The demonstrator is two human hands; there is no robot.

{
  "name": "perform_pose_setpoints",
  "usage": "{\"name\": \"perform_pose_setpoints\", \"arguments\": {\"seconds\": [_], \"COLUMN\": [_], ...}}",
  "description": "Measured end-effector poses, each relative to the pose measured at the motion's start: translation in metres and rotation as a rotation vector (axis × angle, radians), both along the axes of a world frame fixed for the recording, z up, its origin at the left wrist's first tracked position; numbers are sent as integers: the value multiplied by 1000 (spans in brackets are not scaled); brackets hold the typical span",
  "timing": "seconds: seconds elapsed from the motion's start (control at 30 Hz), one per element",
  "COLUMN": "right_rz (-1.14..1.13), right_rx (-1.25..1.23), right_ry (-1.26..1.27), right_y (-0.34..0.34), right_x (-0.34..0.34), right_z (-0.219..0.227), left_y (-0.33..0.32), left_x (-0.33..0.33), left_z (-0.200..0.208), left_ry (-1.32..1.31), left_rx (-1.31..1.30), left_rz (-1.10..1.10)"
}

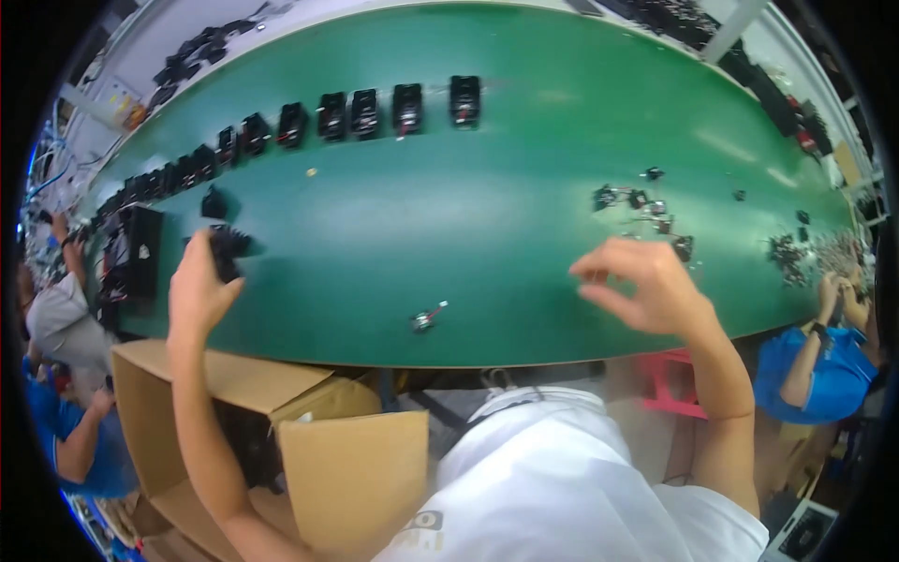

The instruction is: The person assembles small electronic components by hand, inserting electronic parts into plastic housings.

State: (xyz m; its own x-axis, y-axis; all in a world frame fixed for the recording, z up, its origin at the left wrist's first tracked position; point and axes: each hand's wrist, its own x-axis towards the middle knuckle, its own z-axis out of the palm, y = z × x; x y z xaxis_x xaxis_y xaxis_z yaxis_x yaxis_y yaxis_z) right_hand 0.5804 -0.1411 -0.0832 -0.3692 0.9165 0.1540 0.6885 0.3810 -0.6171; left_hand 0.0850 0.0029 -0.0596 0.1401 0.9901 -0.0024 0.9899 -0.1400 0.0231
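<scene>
Shirt [562, 468]: white, soft cloth, at the lower edge. Carton [356, 468]: brown corrugated board, flaps open, dark contents partly hidden, beside the left forearm. Stool [670, 386]: pinkish red, smooth, under the edge of the worktop [375, 244]. Small part [423, 321]: metallic and dark, with a short red lead, lying near the front edge. Left hand [198, 295]: thumb and fingers about a black part [227, 255], dark and ridged, at the worktop's left. Right hand [646, 286]: loosely curled, narrow gap between thumb and fingers, nothing visible in it. Black bin [136, 253]: boxy, far left. Cluster [655, 208]: small metallic and black pieces, beyond the right hand. Row [407, 108]: black, blocky units, curving along the far side. Worktop: green, smooth, faintly glossy. Room: co-workers at both sides, one in blue [810, 370] at right; pale surface [140, 56] with black pieces beyond.
</scene>
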Motion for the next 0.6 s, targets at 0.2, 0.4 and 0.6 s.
{"name": "perform_pose_setpoints", "arguments": {"seconds": [0.2,0.4,0.6], "right_rz": [38,167,390], "right_rx": [-154,-32,163], "right_ry": [219,336,278], "right_y": [13,37,46], "right_x": [-107,-129,-124], "right_z": [-40,-74,-79], "left_y": [-14,-25,-19], "left_x": [128,194,183], "left_z": [27,11,5], "left_ry": [-254,-500,-662], "left_rx": [-79,-242,-510], "left_rz": [-354,-624,-743]}}
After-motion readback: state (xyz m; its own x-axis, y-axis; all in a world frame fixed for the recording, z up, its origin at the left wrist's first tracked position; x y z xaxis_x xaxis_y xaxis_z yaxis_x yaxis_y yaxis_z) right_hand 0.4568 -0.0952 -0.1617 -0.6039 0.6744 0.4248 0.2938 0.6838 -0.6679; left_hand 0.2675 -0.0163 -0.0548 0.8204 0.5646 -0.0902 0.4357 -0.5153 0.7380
